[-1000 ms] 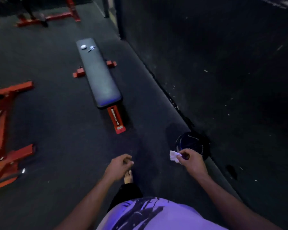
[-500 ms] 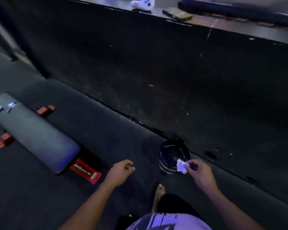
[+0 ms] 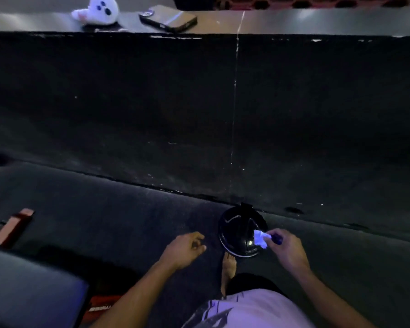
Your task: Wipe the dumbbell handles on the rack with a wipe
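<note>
Head view: swung right since earlier frame; bench point(image 3: 29, 287) slid to bottom-left corner, ledge point(image 3: 317, 22) with plush toy point(image 3: 97, 11) and phone point(image 3: 168, 18) now along top. Right hand point(image 3: 285, 247) pinching crumpled white wipe point(image 3: 260, 238), now over black round bin point(image 3: 243, 233) on floor beside wall. Left hand point(image 3: 184, 250) loosely curled, holding nothing. Wipe likely light, soft, limp; best pinched at bunched corner, as now. No dumbbells or rack in sight.
</note>
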